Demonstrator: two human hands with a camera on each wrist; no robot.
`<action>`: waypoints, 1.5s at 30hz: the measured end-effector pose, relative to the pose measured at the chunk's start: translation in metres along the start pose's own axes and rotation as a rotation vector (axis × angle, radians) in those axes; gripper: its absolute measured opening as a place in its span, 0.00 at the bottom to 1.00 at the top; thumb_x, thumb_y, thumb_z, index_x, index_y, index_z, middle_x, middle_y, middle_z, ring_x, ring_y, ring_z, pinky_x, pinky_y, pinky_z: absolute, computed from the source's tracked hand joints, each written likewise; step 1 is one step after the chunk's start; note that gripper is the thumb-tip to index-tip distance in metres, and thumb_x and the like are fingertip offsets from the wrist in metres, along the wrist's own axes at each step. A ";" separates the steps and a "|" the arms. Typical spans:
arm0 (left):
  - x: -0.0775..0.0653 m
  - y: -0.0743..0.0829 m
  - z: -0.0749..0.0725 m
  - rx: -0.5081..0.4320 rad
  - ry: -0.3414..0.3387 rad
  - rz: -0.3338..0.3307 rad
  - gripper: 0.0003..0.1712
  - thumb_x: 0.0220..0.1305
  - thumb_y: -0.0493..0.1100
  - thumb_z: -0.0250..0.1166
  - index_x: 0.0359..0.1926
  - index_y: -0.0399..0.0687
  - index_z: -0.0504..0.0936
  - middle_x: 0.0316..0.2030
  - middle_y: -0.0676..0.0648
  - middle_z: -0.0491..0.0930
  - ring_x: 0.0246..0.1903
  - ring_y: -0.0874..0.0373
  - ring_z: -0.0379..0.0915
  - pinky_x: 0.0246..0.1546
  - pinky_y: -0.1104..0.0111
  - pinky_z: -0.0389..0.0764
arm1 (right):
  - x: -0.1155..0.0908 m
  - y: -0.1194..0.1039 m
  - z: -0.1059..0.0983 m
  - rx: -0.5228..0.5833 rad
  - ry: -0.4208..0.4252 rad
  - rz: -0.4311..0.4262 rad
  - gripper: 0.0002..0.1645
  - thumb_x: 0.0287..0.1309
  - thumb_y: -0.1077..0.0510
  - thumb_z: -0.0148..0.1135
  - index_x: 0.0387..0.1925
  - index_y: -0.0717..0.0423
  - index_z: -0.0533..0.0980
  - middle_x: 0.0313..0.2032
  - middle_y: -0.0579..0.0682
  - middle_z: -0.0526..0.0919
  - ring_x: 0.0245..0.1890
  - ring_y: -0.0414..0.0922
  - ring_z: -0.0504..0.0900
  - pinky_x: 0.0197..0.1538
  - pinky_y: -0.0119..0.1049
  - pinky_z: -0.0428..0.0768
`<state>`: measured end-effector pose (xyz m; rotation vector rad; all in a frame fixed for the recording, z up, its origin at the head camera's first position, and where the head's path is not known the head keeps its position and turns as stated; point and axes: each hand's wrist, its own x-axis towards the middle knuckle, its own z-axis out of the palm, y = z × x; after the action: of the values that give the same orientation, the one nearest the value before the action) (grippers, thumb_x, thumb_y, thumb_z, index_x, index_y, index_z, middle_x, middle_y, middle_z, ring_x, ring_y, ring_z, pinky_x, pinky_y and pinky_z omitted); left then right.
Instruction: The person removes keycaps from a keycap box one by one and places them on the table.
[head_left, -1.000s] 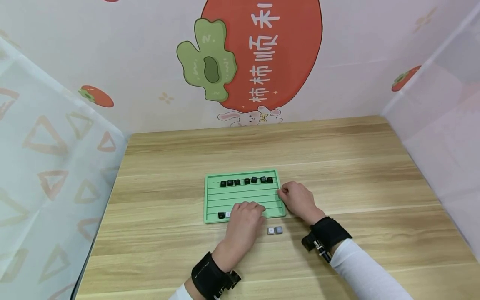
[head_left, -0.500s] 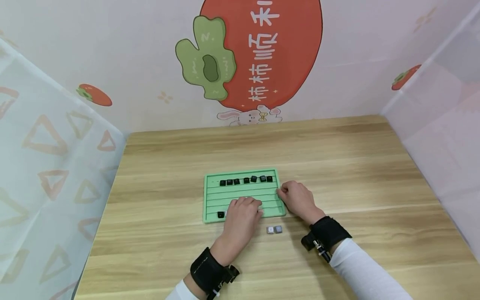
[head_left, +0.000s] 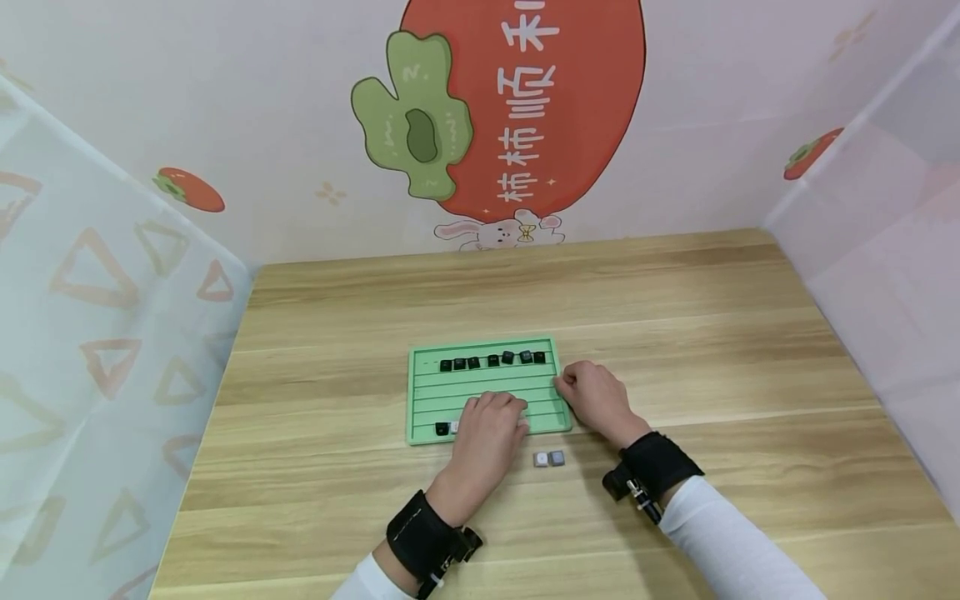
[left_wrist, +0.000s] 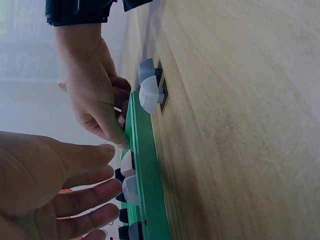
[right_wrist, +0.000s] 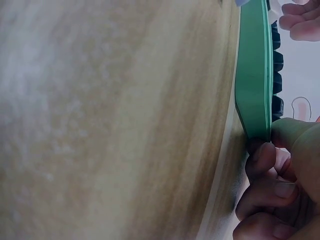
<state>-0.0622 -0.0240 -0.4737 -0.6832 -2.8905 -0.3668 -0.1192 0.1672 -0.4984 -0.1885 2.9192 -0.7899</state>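
Observation:
A green ridged tray (head_left: 487, 383) lies on the table, with several black keycaps (head_left: 492, 361) along its far row. In the near row, a black keycap (head_left: 442, 429) stands at the left beside a pale one (head_left: 454, 427) partly covered by my left hand (head_left: 483, 437). In the left wrist view, that hand's fingers are extended, fingertips right at a pale grey keycap (left_wrist: 131, 190), a whitish keycap (left_wrist: 127, 164) alongside. My right hand (head_left: 596, 402) pinches the tray's right edge between thumb and curled forefinger, also seen in the right wrist view.
A white keycap (head_left: 542, 459) and a grey keycap (head_left: 557, 458) sit side by side on the wooden table (head_left: 315, 500), just in front of the tray. A printed cloth (head_left: 300, 150) hangs behind the table, with more cloth at both sides.
My left hand has shifted slightly left, then a little back right, over the near row, covering and partly uncovering the pale keycap. My right hand stays at the tray's edge.

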 end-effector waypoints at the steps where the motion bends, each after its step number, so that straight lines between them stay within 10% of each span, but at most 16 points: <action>1: 0.000 0.000 0.000 0.003 -0.005 0.000 0.13 0.56 0.49 0.66 0.42 0.52 0.85 0.39 0.53 0.82 0.39 0.56 0.75 0.38 0.63 0.72 | 0.000 0.000 0.000 -0.001 0.000 0.000 0.26 0.62 0.50 0.54 0.09 0.49 0.61 0.11 0.42 0.57 0.13 0.41 0.59 0.18 0.33 0.55; 45: 0.004 0.004 0.008 0.056 -0.059 0.017 0.06 0.55 0.45 0.67 0.36 0.55 0.86 0.35 0.54 0.82 0.33 0.57 0.74 0.31 0.66 0.70 | -0.001 -0.002 -0.002 0.003 -0.004 0.013 0.26 0.61 0.50 0.56 0.09 0.50 0.61 0.11 0.42 0.56 0.13 0.41 0.58 0.18 0.33 0.54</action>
<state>-0.0647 -0.0172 -0.4799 -0.7213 -2.9362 -0.2673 -0.1185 0.1663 -0.4953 -0.1698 2.9124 -0.7916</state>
